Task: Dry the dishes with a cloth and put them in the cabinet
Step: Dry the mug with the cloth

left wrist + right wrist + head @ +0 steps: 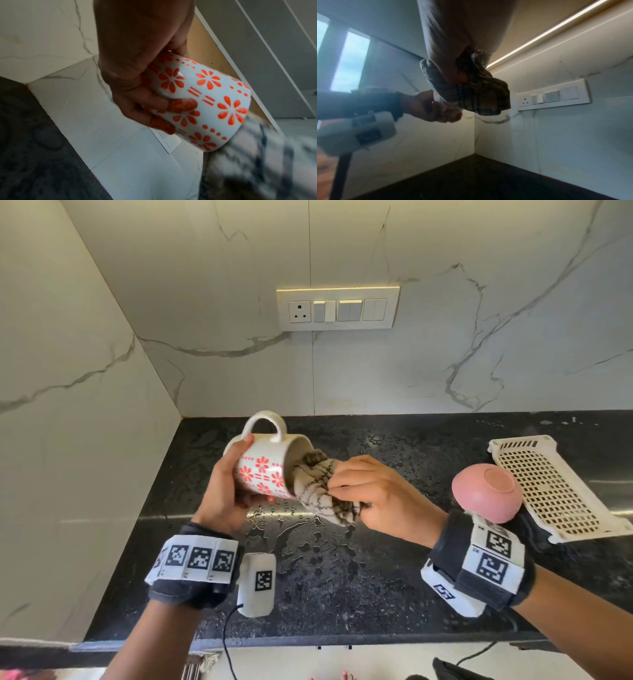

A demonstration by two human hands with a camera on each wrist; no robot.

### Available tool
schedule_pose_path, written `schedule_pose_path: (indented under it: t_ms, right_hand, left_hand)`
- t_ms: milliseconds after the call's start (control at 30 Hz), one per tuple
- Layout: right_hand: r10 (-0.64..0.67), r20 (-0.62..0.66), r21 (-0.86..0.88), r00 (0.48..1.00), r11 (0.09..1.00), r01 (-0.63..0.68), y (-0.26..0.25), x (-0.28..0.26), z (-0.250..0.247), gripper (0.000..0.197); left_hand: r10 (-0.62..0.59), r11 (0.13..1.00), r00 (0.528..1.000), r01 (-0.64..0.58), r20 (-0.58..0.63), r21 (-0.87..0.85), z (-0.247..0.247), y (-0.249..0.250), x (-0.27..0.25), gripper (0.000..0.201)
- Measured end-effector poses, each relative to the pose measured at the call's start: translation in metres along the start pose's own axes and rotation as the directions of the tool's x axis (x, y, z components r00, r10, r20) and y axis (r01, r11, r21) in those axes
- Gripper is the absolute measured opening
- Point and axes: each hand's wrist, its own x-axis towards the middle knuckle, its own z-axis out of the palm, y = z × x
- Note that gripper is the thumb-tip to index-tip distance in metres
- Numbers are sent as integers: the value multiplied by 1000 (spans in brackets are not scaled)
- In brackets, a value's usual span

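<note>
A white mug (270, 460) with red flowers lies tilted on its side above the black counter, handle up and mouth facing right. My left hand (226, 487) grips its base and body; in the left wrist view my fingers (181, 106) curl round the mug (205, 102). My right hand (370, 494) holds a bunched white cloth (318, 484) with dark lines, its end pushed into the mug's mouth. In the right wrist view the cloth (476, 93) hangs from my right hand (453, 70).
A pink bowl (486, 494) sits upside down at the right, beside a cream perforated plastic tray (555, 491). Water puddles (294, 525) lie on the black counter (376, 594) under my hands. A switch panel (337, 308) is on the marble wall behind.
</note>
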Motion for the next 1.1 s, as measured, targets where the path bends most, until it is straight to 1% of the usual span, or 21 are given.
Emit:
schedule_pose_path:
  t_ms: [67, 100, 200, 267, 333, 400, 433, 467, 533, 567, 633, 667, 700, 733, 767, 800, 833, 900, 933, 1000, 1100]
  right_hand:
    - [72, 43, -53, 996, 996, -70, 14, -14, 2, 36]
    - [126, 61, -68, 990, 990, -121, 22, -22, 5, 37]
    - [331, 87, -130, 940, 939, -318, 47, -43, 16, 21]
    - [491, 111, -144, 864, 868, -475, 63, -57, 24, 23]
    - [651, 103, -133, 752, 758, -638, 78, -71, 31, 19]
    - [749, 62, -128, 659, 661, -739, 92, -84, 40, 26]
    - [773, 44, -161, 633, 631, -759, 97, -89, 45, 29]
    - [780, 34, -218, 625, 616, -757, 100, -95, 51, 33]
    - [791, 122, -321, 600, 603, -730, 106, -108, 72, 39]
    - [813, 206, -330, 545, 582, -743, 110, -116, 84, 40]
    - [841, 416, -354, 345, 500, -791, 112, -122, 97, 36]
    - [817, 508, -361, 273, 489, -794, 112, -118, 96, 34]
    - [790, 562, -346, 245, 494, -798, 113, -109, 90, 34]
    - [763, 587, -300, 271, 515, -803, 112, -96, 80, 35]
    - [760, 563, -200, 325, 507, -838, 111, -80, 65, 35]
    - [774, 501, -71, 389, 484, -872, 108, -62, 47, 34]
    - [779, 411, 76, 475, 490, -869, 104, -41, 27, 32]
    - [744, 249, 299, 621, 551, -779, 90, -1, -12, 28]
    - [701, 207, 367, 682, 591, -718, 82, 17, -32, 26]
    - [605, 181, 407, 775, 672, -619, 65, 46, -64, 23]
    - [502, 244, 298, 829, 775, -557, 44, 75, -96, 26]
  left_hand:
    - [-14, 1000, 1000, 14, -17, -19, -6, 2, 3, 36]
    - [-27, 999, 999, 26, -22, -18, -8, 2, 4, 36]
    - [-58, 998, 997, 56, -45, -33, -10, -3, 3, 33]
    - [-72, 997, 996, 71, -54, -32, -9, -9, 3, 33]
    - [-93, 996, 994, 92, -53, -21, -8, -15, 2, 35]
    - [-123, 992, 991, 122, -54, -15, -6, -21, 2, 33]
    - [-133, 991, 989, 133, -61, -6, -5, -24, 2, 31]
    - [-142, 990, 988, 142, -69, 7, -3, -27, 2, 30]
    - [-161, 986, 983, 164, -85, 30, 2, -32, 4, 31]
    - [-170, 984, 982, 174, -88, 39, 5, -34, 4, 31]
    - [-172, 982, 981, 178, -88, 65, 13, -35, 6, 27]
    - [-165, 981, 982, 173, -91, 83, 16, -35, 7, 23]
    - [-160, 980, 983, 169, -94, 106, 19, -34, 9, 20]
    - [-155, 978, 983, 166, -95, 129, 22, -33, 10, 20]
    - [-146, 974, 985, 160, -94, 158, 25, -30, 12, 22]
    - [-129, 970, 988, 144, -88, 195, 29, -27, 13, 24]
    - [-100, 965, 992, 115, -73, 238, 33, -23, 14, 25]
    - [-27, 944, 999, 37, -35, 329, 43, -13, 16, 21]
    - [13, 929, 1000, -5, -18, 370, 49, -6, 17, 21]
    - [88, 893, 996, -83, 8, 442, 61, 8, 20, 27]
    - [188, 824, 981, -184, 49, 536, 79, 34, 26, 41]
